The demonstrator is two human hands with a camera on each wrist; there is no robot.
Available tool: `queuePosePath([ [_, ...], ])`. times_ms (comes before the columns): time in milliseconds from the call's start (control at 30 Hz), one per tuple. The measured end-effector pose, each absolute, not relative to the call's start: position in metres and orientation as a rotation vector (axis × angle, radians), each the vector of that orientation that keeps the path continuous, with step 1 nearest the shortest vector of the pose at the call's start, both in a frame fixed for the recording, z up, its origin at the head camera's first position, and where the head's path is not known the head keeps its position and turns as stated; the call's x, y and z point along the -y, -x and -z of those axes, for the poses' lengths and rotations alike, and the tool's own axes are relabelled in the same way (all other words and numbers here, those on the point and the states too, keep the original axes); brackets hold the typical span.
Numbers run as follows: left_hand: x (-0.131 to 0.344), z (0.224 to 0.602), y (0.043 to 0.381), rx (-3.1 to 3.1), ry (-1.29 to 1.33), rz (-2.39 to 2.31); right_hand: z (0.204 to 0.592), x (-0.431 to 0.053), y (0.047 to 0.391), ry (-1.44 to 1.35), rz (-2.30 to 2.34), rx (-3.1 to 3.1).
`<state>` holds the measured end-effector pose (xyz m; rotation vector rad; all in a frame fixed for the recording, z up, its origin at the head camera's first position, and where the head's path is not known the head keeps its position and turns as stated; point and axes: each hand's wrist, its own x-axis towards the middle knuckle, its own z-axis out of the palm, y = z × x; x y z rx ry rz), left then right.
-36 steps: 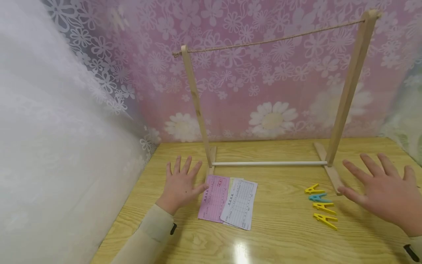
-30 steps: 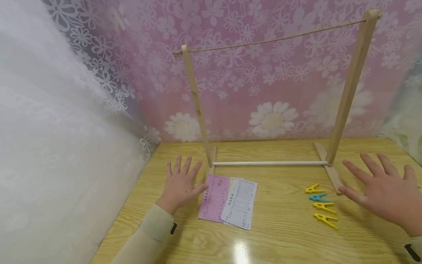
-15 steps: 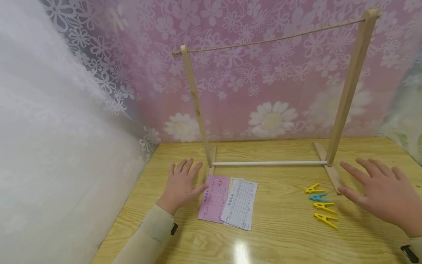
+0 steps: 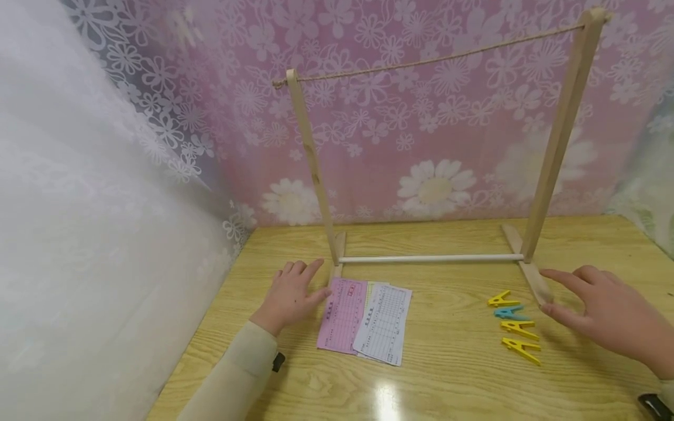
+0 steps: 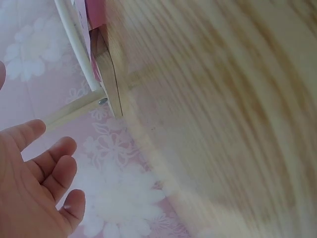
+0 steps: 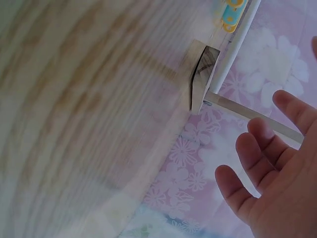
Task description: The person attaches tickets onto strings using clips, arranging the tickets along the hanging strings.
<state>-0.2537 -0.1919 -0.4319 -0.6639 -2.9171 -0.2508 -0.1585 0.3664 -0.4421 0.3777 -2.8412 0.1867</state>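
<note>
My left hand [image 4: 291,297] hovers beside the paper slips with nothing in it, its thumb tip overlapping the edge of the pink slip [image 4: 342,316] in the head view. A white slip [image 4: 384,324] lies partly over the pink one, and a strip of a yellow slip shows between them. On the right, my right hand [image 4: 605,313] holds nothing and is bent loosely, near the foot of the wooden stand. Left of it lie several clothespins in a column: a yellow clothespin [image 4: 502,299], a blue clothespin [image 4: 509,313] and more yellow ones. Both wrist views show loosely bent fingers.
Behind the slips stands a wooden frame with a left post [image 4: 312,164], a taller-looking right post [image 4: 563,140], a string [image 4: 437,61] across the top and a white rod [image 4: 432,259] low down. Flowered cloth [image 4: 368,146] hangs behind the wood-grain table [image 4: 447,386].
Both hands were spread with straight fingers; now the fingers have bent and drawn in. The slips, clothespins and stand have kept their places.
</note>
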Motion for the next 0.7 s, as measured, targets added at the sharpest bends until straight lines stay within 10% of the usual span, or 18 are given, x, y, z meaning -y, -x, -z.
queuePosePath([
  [700,0.184,0.443,0.277,3.157,0.552,0.943,0.443,-0.356,0.186,-0.529,-0.655,2.988],
])
